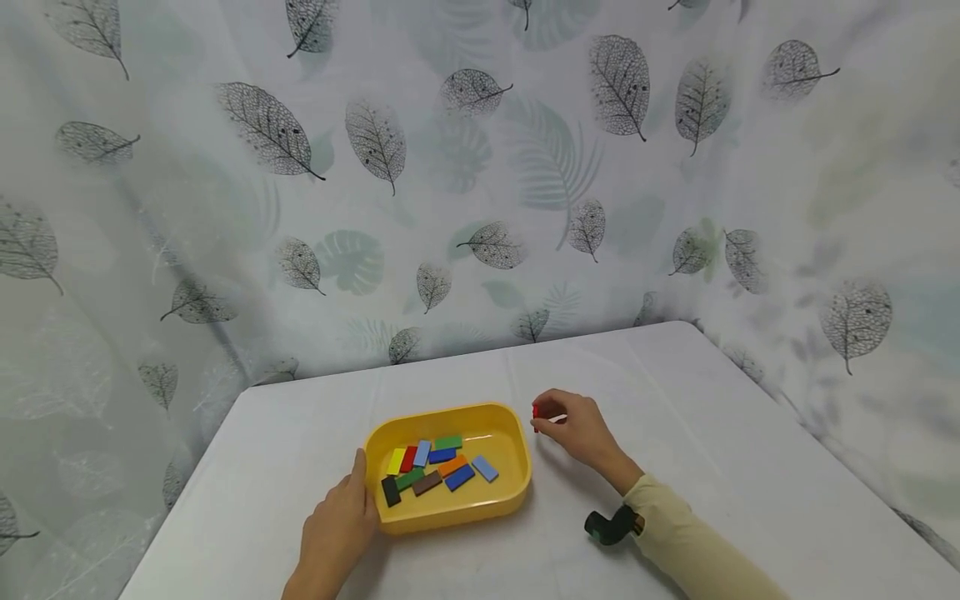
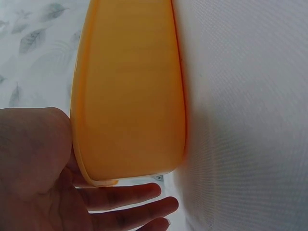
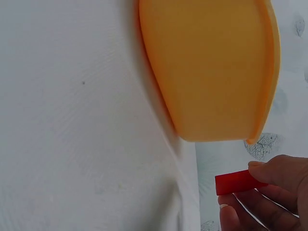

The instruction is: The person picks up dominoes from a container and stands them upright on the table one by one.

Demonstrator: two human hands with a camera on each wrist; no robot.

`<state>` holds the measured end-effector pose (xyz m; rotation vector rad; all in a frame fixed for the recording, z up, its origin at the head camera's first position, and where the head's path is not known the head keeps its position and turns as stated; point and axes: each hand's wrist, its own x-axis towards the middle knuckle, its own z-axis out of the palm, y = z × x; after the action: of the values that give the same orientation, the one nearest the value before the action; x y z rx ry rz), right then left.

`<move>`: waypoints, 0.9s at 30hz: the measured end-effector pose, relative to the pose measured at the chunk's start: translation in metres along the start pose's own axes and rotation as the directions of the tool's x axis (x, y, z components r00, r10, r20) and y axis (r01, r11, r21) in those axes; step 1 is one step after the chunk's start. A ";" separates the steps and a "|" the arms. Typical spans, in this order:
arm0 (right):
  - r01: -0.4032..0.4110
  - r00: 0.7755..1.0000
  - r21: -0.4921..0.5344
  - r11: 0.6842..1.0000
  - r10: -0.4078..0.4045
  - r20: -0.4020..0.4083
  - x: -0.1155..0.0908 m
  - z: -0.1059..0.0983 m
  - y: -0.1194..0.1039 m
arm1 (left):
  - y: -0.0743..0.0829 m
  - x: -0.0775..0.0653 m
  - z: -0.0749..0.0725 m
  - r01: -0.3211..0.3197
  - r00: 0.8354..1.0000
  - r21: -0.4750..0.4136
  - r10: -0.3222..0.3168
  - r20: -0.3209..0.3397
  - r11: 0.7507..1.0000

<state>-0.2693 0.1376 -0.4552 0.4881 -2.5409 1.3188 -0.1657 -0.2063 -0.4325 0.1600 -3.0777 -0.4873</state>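
Observation:
A yellow plastic tray (image 1: 517,493) stands on the table, holding several flat rectangular blocks in black, brown, green, blue, orange, yellow and red. My left hand (image 1: 339,523) holds the tray by its left end; in the left wrist view its fingers (image 2: 137,215) reach past the tray's corner, and the tray hides part of the hand. Just right of the tray, my right hand (image 1: 581,427) pinches a red block (image 3: 238,183) between thumb and fingertips. That block (image 1: 536,418) is upright in the head view, apart from the tray; its lower end's contact with the table is unclear.
A white cloth covers the table (image 1: 652,375). Leaf-patterned curtains (image 1: 480,167) hang behind it and at both sides. A dark green curved band piece (image 1: 609,527) sits by the right wrist, at the end of a light yellow sleeve (image 1: 690,542).

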 end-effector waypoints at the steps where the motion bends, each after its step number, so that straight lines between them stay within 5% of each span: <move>1: -0.004 1.000 0.001 1.000 0.004 0.002 0.000 0.001 0.002 | 0.000 0.000 0.000 0.000 1.000 0.000 0.000 0.001 1.000; 27: -0.070 0.997 -0.004 0.998 0.071 0.041 0.000 0.006 0.021 | 0.000 0.000 0.000 -0.005 1.000 -0.005 0.005 0.000 1.000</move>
<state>-0.2779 0.1444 -0.4745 0.4333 -2.6159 1.3422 -0.1654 -0.2059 -0.4326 0.1519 -3.0757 -0.4953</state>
